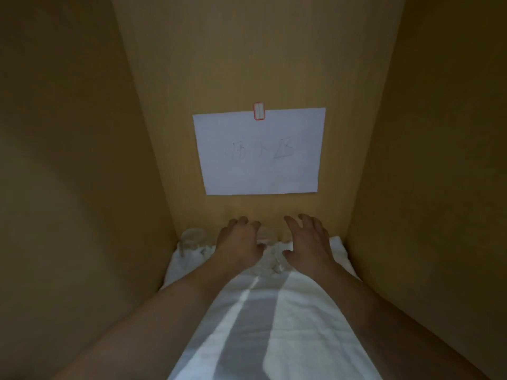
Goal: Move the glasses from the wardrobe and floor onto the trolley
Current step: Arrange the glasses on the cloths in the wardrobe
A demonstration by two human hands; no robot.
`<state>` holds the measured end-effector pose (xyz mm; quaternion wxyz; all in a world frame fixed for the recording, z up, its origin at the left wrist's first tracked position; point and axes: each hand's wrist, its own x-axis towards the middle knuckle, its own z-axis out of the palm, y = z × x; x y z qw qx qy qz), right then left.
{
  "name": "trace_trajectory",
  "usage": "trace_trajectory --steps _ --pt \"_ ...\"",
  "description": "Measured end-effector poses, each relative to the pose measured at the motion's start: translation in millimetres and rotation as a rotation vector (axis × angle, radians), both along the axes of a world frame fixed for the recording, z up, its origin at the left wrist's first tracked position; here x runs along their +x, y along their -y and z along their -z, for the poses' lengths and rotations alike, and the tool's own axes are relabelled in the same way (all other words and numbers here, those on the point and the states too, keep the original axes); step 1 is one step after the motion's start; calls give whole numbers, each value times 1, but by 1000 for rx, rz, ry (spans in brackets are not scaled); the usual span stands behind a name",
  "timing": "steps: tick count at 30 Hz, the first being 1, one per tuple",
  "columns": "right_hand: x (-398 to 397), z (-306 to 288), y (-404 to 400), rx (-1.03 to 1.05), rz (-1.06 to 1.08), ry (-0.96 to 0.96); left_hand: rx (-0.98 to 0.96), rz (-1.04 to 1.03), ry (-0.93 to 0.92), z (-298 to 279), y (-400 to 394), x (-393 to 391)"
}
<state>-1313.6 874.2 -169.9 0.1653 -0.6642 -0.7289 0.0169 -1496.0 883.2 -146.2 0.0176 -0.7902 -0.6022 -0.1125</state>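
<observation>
Head view looks into a wooden wardrobe point(82, 133) compartment lined with a white cloth point(274, 325). Both bare forearms reach in over the cloth toward the back wall. Left hand point(240, 239) lies palm down, its fingers point(242, 221) loosely curled and slightly apart, gripping nothing that can be made out. Right hand point(308, 241) is palm down too, fingers point(292, 223) spread wide and nearly straight, thumb out to the side. Between the two hands, on the cloth, clear glasses point(270, 252) stand or lie (too blurred to tell which, or whether either hand touches them). Another glass point(192, 239) stands left of the left hand, in the back corner. Above the hands, a taped paper sheet point(259, 150) hangs on the back wall.
</observation>
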Motion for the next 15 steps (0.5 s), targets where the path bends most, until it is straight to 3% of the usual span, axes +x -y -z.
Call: trace_trajectory --steps 15 --pt "-45 34 85 -87 -232 16 -48 -204 108 51 121 -46"
